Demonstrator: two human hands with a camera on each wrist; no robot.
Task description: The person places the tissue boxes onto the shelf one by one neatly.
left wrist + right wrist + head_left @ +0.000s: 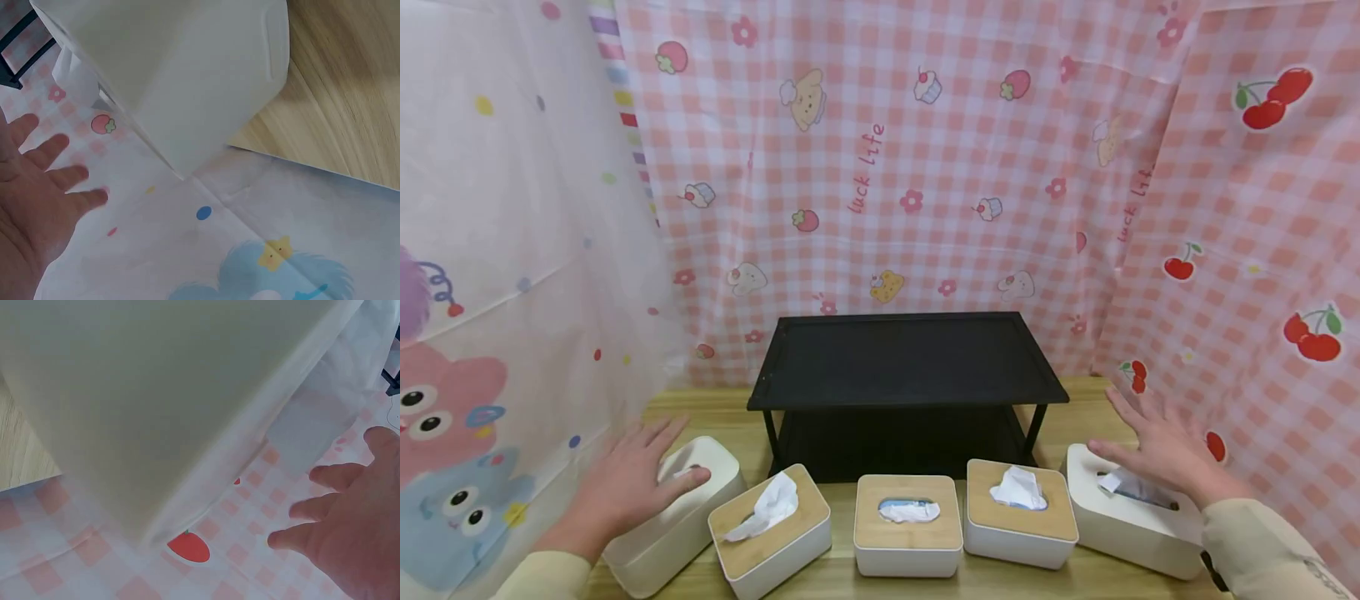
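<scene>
Left-end white oblong tissue box [673, 521] and right-end white oblong tissue box [1138, 525] flank three white boxes with wood-grain lids [908, 540] along the near part of a pale wood-grain tabletop [1078, 418], before a black two-tier rectangular rack [902, 358]. The left hand [632, 475], empty with fingers extended, lies over the former; the right hand [1172, 446], likewise empty and spread, over the latter. Pink-and-white checked cloth [850, 250] hangs behind and at right, white cartoon-printed cloth [572, 250] at left.

Pale cream sleeves [550, 577]; dark lettering [1322, 575], right sleeve [1255, 542]
</scene>
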